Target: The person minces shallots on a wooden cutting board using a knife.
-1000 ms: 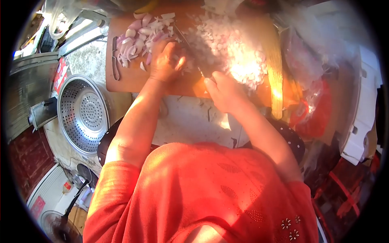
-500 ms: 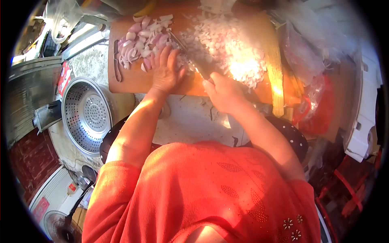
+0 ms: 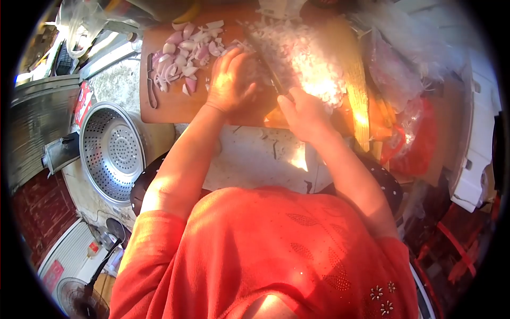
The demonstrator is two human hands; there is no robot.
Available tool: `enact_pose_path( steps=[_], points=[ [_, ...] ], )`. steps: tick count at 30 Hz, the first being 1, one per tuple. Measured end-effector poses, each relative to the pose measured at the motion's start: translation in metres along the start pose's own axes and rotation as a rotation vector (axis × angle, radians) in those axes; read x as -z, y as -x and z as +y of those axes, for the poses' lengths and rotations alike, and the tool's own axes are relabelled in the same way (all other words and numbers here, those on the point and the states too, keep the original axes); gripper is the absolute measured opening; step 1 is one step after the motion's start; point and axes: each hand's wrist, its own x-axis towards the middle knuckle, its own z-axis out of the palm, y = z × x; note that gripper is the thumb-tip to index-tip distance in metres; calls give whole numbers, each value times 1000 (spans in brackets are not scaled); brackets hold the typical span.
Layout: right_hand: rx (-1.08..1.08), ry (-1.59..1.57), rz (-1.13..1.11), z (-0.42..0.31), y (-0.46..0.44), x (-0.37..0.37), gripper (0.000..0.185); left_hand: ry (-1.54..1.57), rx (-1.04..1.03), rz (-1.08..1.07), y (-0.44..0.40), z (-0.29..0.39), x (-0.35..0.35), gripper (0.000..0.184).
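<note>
My right hand (image 3: 305,113) is wrapped round the handle of a knife (image 3: 272,72), whose blade points up and away across the wooden cutting board (image 3: 186,110). My left hand (image 3: 229,80) rests on the board left of the blade, fingers stretched forward and thumb apart. What lies under its fingertips is hidden. To its left sits a pile of coarse pinkish-white onion pieces (image 3: 183,53). Right of the knife spreads a large heap of finely chopped onion (image 3: 313,61), partly washed out by sunlight.
A peeler (image 3: 151,85) lies at the board's left edge. Beside the board stands a perforated metal steamer pot (image 3: 118,149). A yellow strip (image 3: 361,106) crosses the board's right side, near a red plastic bag (image 3: 419,143).
Both hands and the knife have shifted right. The left hand has moved away from the coarse onion pile, and the blade now lies along the chopped heap's left edge.
</note>
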Motion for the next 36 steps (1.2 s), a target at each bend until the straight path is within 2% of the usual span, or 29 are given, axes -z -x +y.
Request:
enact_pose_path(
  steps=[3, 13, 16, 18, 19, 21, 25, 27, 31, 33, 36],
  points=[
    [52, -87, 4, -9, 13, 8, 40, -26, -61, 60, -3, 1, 6, 31],
    [32, -32, 27, -2, 9, -6, 38, -55, -66, 76, -1, -9, -1, 29],
    [108, -134, 43, -5, 13, -6, 38, -75, -16, 66, 0, 0, 4, 29],
    [61, -13, 40, 2, 5, -15, 38, -186, -208, 58, -7, 9, 11, 29],
    [66, -10, 45, 2, 4, -13, 38, -189, -210, 65, -7, 4, 8, 29],
    [74, -74, 46, -2, 5, -14, 38, -60, -71, 60, -5, -6, 5, 27],
    [124, -43, 79, -8, 12, -12, 39, -50, -44, 91, 3, -3, 3, 26],
    [68, -26, -24, -5, 6, -11, 39, -201, -294, 57, -3, -6, 7, 25],
    [90, -39, -8, -6, 4, -13, 39, -121, -175, 48, 1, -9, 7, 25],
    [132, -24, 71, -10, 9, -15, 40, -65, -113, 106, 3, -12, 6, 25],
    [133, -14, -14, -3, 5, -17, 40, -174, -212, 92, 4, -1, 13, 26]
  ],
)
